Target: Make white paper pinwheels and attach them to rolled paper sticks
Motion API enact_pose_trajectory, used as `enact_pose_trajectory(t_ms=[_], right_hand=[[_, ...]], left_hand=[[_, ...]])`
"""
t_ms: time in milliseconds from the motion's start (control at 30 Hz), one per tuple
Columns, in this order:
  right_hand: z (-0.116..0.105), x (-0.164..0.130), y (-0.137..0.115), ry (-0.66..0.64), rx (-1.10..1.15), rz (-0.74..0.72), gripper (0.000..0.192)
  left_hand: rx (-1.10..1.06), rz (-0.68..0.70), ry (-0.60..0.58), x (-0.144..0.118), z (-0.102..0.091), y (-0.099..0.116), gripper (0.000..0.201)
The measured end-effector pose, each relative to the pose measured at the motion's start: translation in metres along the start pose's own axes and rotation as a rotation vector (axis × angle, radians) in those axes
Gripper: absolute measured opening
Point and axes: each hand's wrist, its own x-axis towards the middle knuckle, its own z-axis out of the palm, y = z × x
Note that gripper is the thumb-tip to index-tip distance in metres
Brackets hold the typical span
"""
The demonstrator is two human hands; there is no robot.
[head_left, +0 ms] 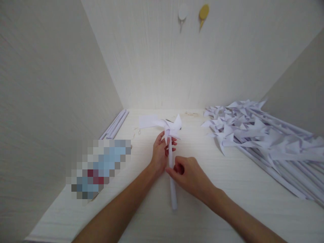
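A white paper pinwheel point(173, 127) with a rolled-paper stick point(173, 195) is in the middle, above the table, its blades toward the back wall. My left hand point(159, 152) is wrapped round the upper stick, just below the blades, with fingertips showing on the right side. Lower down, my right hand point(188, 172) has curled fingers, and its thumb lies across the front of the stick. A small dark spot shows at the right edge of the blades. Behind the pinwheel lies a flat white paper piece point(148, 121).
Many finished paper pinwheels point(243, 128) are piled on the right, sticks toward the front. Several rolled paper sticks point(116, 124) lie at the back left. A blurred-out bluish item point(106, 165) is at left. Two round hooks, white point(182, 12) and yellow point(204, 12), are on the back wall.
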Motion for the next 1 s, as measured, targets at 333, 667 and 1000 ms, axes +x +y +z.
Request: enact_pose_trajectory(t_ms=[333, 667, 1000], right_hand=[[-0.007, -0.005, 0.002, 0.054, 0.054, 0.048, 0.029], [-0.111, -0.008, 0.034, 0.133, -0.307, 0.069, 0.027], [-0.230, 0.039, 0.099, -0.064, -1.016, 0.239, 0.022]], left_hand=[[-0.082, 0.028, -0.035, -0.003, -0.002, 0.000, 0.026], [-0.164, -0.051, 0.024, -0.003, -0.005, 0.003, 0.020], [-0.158, -0.068, 0.091, -0.003, -0.002, 0.005, 0.016]])
